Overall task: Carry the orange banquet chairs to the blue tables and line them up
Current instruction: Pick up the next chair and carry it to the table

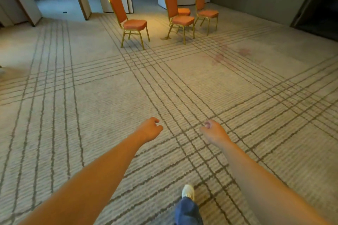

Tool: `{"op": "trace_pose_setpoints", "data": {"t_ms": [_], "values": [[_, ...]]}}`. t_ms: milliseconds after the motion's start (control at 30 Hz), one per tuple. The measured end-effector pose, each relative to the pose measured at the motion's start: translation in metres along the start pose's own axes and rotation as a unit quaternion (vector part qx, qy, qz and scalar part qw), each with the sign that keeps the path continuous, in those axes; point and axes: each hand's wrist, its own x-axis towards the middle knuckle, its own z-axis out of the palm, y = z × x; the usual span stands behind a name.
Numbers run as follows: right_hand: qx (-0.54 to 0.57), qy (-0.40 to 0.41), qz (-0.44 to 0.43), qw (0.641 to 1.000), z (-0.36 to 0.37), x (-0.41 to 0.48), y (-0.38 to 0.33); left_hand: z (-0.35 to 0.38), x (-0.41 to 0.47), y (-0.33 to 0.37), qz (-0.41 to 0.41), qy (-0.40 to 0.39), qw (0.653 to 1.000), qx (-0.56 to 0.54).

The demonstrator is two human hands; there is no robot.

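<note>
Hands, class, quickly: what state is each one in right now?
Left hand: open, fingers loosely curled, holding nothing.
Right hand: open, fingers loosely curled, holding nothing.

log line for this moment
left hand: empty, loosely curled | right hand: empty, loosely curled | orange chairs: upright on carpet ahead, untouched | blue tables: not in view
</note>
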Motion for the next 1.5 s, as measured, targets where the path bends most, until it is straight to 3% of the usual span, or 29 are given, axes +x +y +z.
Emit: {"op": "trace_pose_setpoints", "data": {"t_ms": [267, 800, 1100, 1500], "values": [[-0.04, -0.007, -0.052, 0.998, -0.076, 0.223, -0.087, -0.061, 0.194, 0.096, -0.029, 0.036, 0.998, -0.03], [-0.079, -0.031, -0.042, 0.995, -0.128, 0.632, -0.274, -0.211, 0.625, 0.183, -0.06, 0.029, 0.996, -0.064], [-0.04, -0.047, -0.024, 0.998, -0.161, 0.834, -0.372, -0.296, 0.84, 0.236, -0.071, 0.004, 0.997, -0.035], [-0.081, -0.078, -0.075, 0.991, -0.236, 1.168, -0.541, -0.398, 1.147, 0.32, -0.095, 0.027, 0.991, -0.09]]}}
